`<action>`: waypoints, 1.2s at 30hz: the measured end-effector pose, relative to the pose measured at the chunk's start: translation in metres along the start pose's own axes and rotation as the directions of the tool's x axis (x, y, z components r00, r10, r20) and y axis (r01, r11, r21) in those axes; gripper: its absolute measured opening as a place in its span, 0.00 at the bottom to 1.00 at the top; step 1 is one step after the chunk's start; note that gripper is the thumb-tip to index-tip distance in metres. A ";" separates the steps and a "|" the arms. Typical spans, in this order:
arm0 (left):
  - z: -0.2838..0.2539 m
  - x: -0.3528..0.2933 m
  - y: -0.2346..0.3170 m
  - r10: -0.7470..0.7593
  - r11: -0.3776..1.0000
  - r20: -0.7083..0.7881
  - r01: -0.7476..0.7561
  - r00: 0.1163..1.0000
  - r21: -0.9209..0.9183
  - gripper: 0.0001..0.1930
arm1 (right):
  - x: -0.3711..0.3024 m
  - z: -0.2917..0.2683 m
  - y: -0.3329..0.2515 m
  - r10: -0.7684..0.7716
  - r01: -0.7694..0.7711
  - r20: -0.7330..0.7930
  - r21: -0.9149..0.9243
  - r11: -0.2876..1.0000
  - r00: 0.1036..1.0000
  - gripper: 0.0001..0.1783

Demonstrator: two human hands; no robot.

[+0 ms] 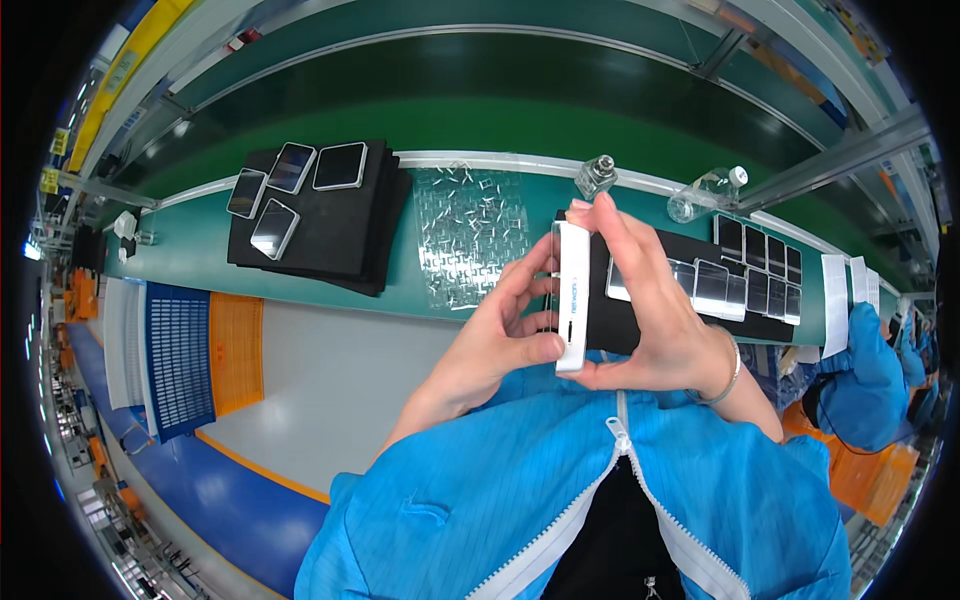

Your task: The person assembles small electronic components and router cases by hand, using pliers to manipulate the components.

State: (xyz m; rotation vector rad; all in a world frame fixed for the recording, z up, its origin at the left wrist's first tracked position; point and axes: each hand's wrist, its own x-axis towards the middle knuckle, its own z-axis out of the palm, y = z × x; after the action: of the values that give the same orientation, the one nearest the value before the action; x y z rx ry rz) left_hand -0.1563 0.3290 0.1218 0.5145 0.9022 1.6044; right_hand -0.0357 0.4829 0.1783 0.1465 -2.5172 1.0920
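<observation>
Both hands grip a slim white rectangular device point(573, 290), held edge-on in front of my chest above the workbench edge. Its narrow side carries small blue print and a dark slot. My left hand point(485, 345) closes on it from the left, thumb near its lower end and fingers behind. My right hand point(665, 325) spans its length, thumb at the lower end and fingertips at the top. Beneath and to the right, a black mat point(612, 325) bears rows of similar dark-faced devices point(712, 284), partly hidden by my right hand.
On the left, stacked black mats point(330, 225) hold several devices point(341, 166). A clear sheet point(470, 235) is strewn with small pieces. A glass bottle point(596, 176) and clear plastic bottle point(705, 193) stand behind. Blue point(180, 350) and orange crates point(237, 352) sit lower left; a blue-clad person point(865, 380) is at right.
</observation>
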 end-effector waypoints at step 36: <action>-0.097 -0.061 -0.088 -0.258 0.892 -0.535 -0.015 0.805 -0.452 0.55 | 0.070 0.193 0.290 0.603 -0.557 0.110 -0.281 0.782 0.790 0.08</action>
State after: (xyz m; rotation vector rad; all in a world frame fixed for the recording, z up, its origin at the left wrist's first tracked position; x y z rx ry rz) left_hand -0.1590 0.2471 0.0030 -0.3868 0.9485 1.8020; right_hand -0.2318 0.5486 -0.1110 -0.6785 -2.9373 1.0031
